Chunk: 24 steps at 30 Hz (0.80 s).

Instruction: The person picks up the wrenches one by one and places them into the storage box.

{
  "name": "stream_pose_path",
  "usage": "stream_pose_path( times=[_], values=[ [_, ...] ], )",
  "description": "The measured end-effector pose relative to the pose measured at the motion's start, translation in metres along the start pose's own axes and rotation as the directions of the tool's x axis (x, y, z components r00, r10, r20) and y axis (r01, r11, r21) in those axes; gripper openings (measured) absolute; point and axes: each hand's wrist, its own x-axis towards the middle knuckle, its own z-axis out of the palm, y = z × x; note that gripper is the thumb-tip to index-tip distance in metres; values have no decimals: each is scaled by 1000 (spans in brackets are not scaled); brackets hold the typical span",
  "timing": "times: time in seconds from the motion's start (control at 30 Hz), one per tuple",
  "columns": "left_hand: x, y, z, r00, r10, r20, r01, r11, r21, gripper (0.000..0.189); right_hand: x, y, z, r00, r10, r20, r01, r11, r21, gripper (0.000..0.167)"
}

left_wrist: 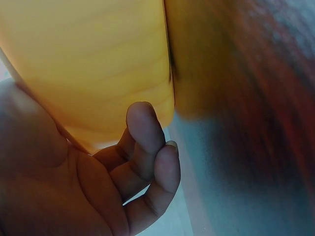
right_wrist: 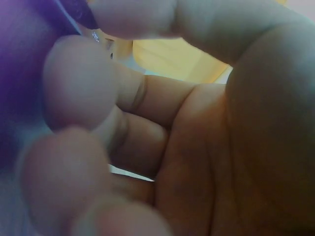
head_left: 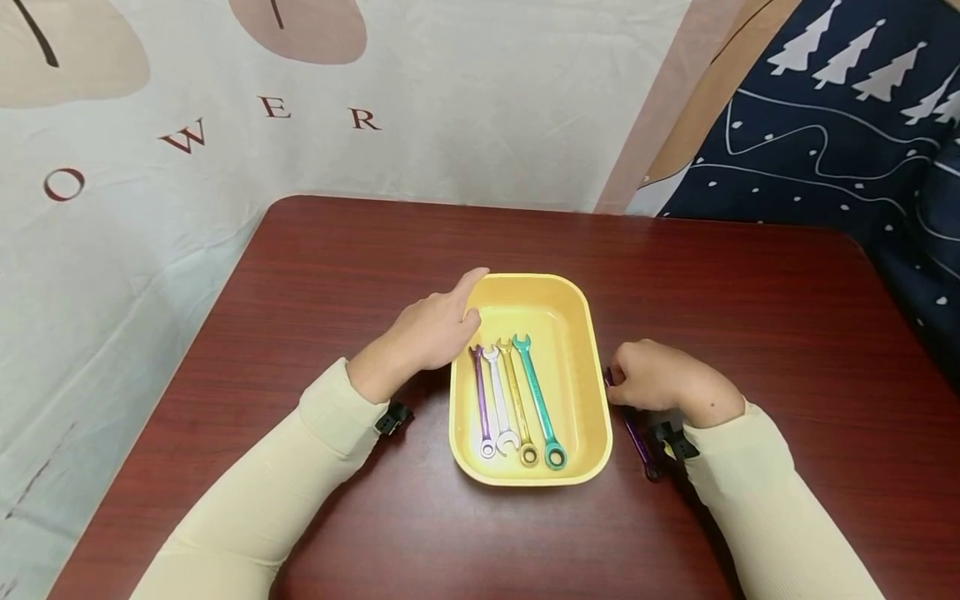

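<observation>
A yellow tray point(head_left: 581, 367) sits on the table. My left hand point(head_left: 433, 331) holds its far left edge, thumb at the rim and index finger stretched toward the far corner. In the left wrist view its other fingers curl beside the tray's outer wall. Inside lie several combination wrenches side by side: purple point(head_left: 482, 400), silver point(head_left: 497, 392), gold point(head_left: 517, 404) and teal point(head_left: 536, 392). Just right of the tray, my right hand point(head_left: 667, 377) pinches another purple wrench point(head_left: 639, 442) near its far end. The hand covers part of that wrench; its ring end points toward me.
The dark red-brown wooden table point(head_left: 360, 267) extends around the tray on all sides. A pale cloth with letters point(head_left: 487, 100) hangs behind the table and down its left side. Dark blue fabric with white trees point(head_left: 810, 142) stands at the back right.
</observation>
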Motion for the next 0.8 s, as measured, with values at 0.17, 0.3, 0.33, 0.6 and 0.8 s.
stream_pose_path(
  times=[0.17, 0.3, 0.33, 0.6, 0.8],
  values=[
    [1, 0, 0, 1000, 4, -3, -4, 1000, 3, 61, 1, 0, 2, 1000, -4, 12, 3, 1000, 20, 43],
    [1, 0, 1, 1000, 1, -2, -1, 1000, 5, 61, 0, 0, 2, 1000, 0, 13, 0, 999, 39, 45],
    [1, -1, 1, 1000, 2, -1, -2, 1000, 6, 61, 0, -1, 2, 1000, 3, 14, -4, 999, 44, 45],
    [2, -2, 1, 1000, 8, -4, -8, 1000, 2, 61, 2, -4, 3, 999, 32, 12, -33, 998, 48, 42],
    [2, -2, 1, 1000, 7, -6, -7, 1000, 1, 61, 3, -4, 4, 1000, 23, -1, -23, 1000, 21, 45]
  ],
)
